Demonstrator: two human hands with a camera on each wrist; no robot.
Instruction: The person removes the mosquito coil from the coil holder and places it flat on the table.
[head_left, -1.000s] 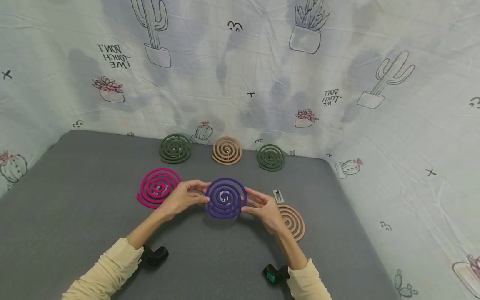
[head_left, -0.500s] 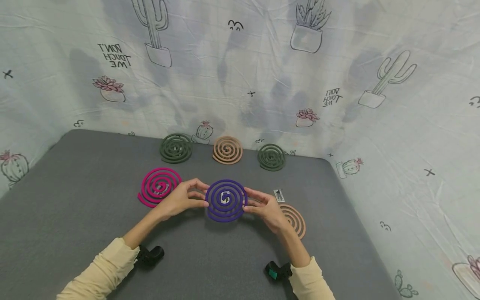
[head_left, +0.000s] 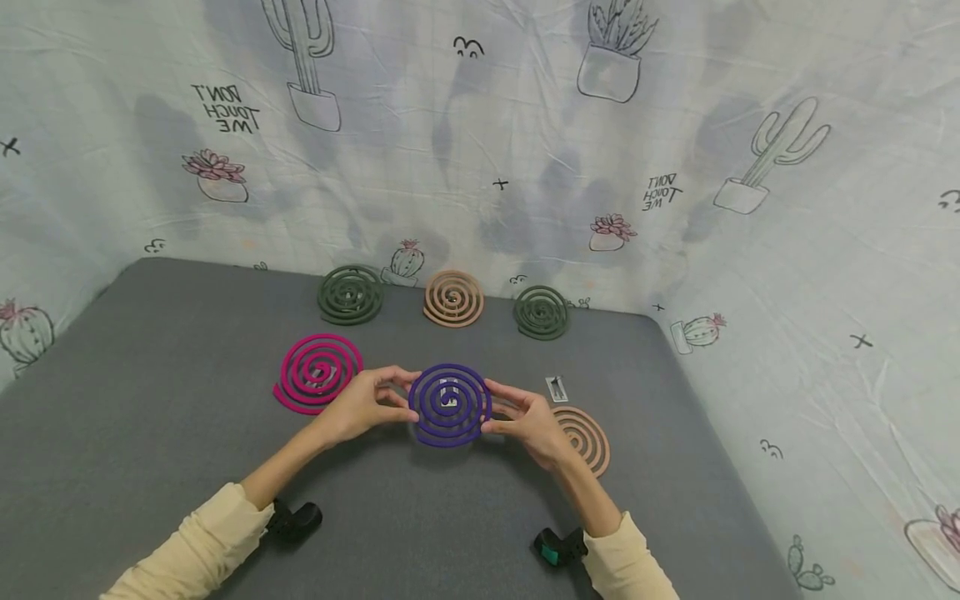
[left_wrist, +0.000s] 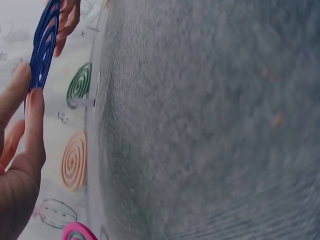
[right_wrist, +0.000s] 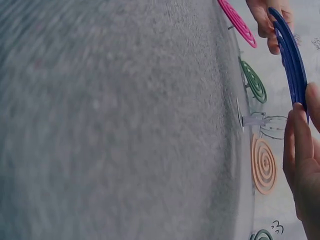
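Both hands hold up a dark purple-blue mosquito coil [head_left: 450,399] over the middle of the grey table. My left hand [head_left: 364,406] pinches its left rim between thumb and fingers. On the opposite rim, my right hand [head_left: 531,423] does the same. Through the coil's gaps a small metal coil stand [head_left: 448,385] shows below. From the right wrist view the coil [right_wrist: 294,62] appears nearly edge-on, raised apart from the tabletop. A pink coil [head_left: 321,372] lies left of the left hand, on a stand. Partly behind the right forearm lies a tan coil [head_left: 592,437].
Along the back edge sit a green coil [head_left: 350,295], a tan coil [head_left: 453,298] and another green coil [head_left: 542,312]. A bare metal stand [head_left: 557,389] lies right of the right hand. A cactus-print cloth [head_left: 480,150] hangs behind the grey table [head_left: 420,533].
The purple-blue coil has shifted slightly down in the head view, toward the person, and both hands moved with it. Their grip looks the same. The other coils stay put.
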